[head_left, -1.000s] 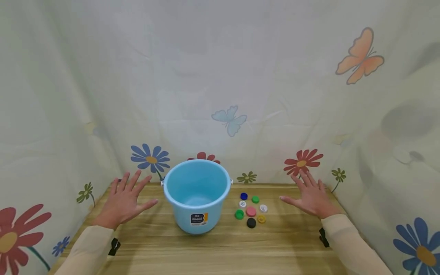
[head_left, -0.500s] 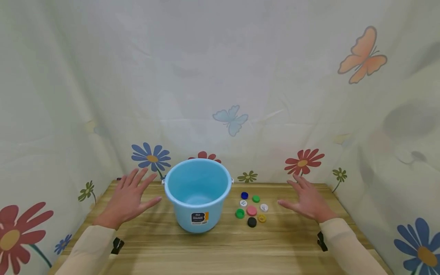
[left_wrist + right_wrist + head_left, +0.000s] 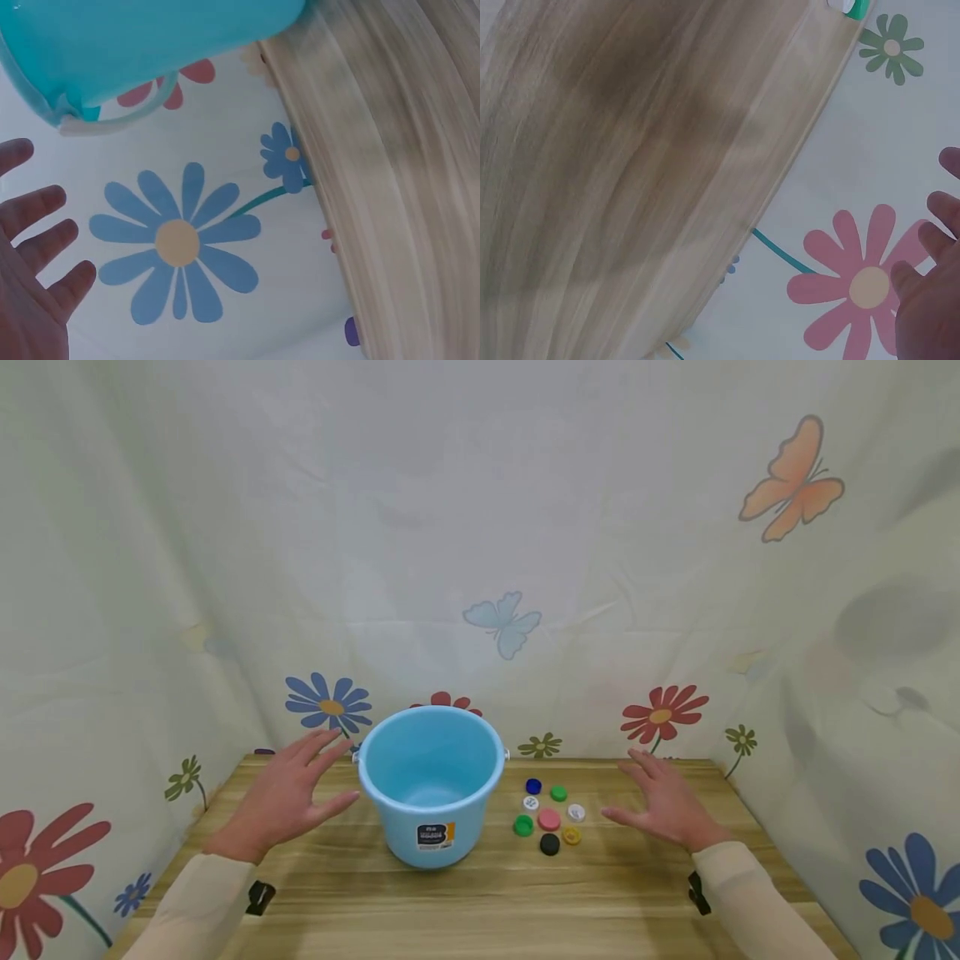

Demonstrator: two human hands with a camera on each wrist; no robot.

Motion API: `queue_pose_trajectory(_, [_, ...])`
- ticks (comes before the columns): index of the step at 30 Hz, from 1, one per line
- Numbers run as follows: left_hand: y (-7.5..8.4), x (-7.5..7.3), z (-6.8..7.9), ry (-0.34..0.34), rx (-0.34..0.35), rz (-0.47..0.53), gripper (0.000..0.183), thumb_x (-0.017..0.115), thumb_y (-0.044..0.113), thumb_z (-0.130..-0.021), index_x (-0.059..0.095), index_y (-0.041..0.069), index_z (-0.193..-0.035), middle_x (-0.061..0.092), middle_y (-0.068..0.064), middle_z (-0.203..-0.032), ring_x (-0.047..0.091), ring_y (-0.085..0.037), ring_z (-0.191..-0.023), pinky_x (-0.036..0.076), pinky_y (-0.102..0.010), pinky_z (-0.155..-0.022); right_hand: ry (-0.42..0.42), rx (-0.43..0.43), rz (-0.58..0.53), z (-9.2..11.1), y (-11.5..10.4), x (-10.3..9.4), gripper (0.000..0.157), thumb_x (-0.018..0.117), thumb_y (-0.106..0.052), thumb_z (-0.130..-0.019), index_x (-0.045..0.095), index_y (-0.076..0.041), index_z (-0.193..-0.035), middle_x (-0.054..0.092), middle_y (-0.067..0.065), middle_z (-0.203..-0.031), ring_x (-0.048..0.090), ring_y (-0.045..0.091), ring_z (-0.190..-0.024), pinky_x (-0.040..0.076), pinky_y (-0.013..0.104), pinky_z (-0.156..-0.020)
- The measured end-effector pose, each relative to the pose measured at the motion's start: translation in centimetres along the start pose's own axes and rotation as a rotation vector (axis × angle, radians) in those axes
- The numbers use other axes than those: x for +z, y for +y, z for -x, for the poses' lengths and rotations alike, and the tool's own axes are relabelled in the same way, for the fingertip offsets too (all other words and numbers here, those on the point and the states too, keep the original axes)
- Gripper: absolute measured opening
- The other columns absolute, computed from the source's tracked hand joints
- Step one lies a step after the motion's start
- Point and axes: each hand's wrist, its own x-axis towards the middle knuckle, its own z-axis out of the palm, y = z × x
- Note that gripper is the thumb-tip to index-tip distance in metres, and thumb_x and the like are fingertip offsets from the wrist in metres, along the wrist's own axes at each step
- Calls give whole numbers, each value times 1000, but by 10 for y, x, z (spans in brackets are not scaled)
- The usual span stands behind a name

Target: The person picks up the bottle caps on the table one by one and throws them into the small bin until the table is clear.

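I set 12 o'clock at the far edge of the wooden surface (image 3: 450,914). The light blue plastic bucket (image 3: 397,827) stands upright on it; eight plastic bottle caps (image 3: 549,819) lie loosely clustered at the bucket's 3 o'clock. I rate the bucket light, smooth and slightly flexible: hold by the rim or the thin handle (image 3: 124,125), whose pivots sit at 9 and 3 o'clock. I rate the caps stiff, very light and prone to skid: pinch across the side.

Left hand (image 3: 273,806): near the bucket, at its 9 o'clock; fingers toward 1 o'clock; grip spread apart, holding nothing. Right hand (image 3: 670,807): at the caps' 3 o'clock, fingers toward 11 o'clock; grip likewise apart, holding nothing.
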Motion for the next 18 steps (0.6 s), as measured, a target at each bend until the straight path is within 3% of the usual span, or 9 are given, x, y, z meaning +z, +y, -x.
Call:
queue_pose_trajectory(7, [11,-7,-6,51,45,8,57,73,30,-90,58,17,-143,56,-17,-146,56,-43,-132,51,-68,-100,6,-12,6,2,-1,6,91,69,-74,-81,60,-6,-140,42,22,-159,37,47,-146,29,71,-118])
queue_pose_trajectory(14, [19,-10,-7,51,55,28,59,75,36,-90,58,17,-144,57,-16,-146,59,-42,-130,53,-66,-97,17,-40,14,2,0,10,89,70,-73,-80,61,-7,-139,44,22,-157,38,47,-145,29,71,-118])
queue_pose_trajectory(18, [24,-12,-9,75,102,61,58,77,35,-89,60,17,-142,58,-15,-144,59,-40,-129,55,-64,-98,7,-42,22,2,-1,11,89,69,-74,-80,60,-8,-140,44,21,-157,38,46,-146,29,71,-118])
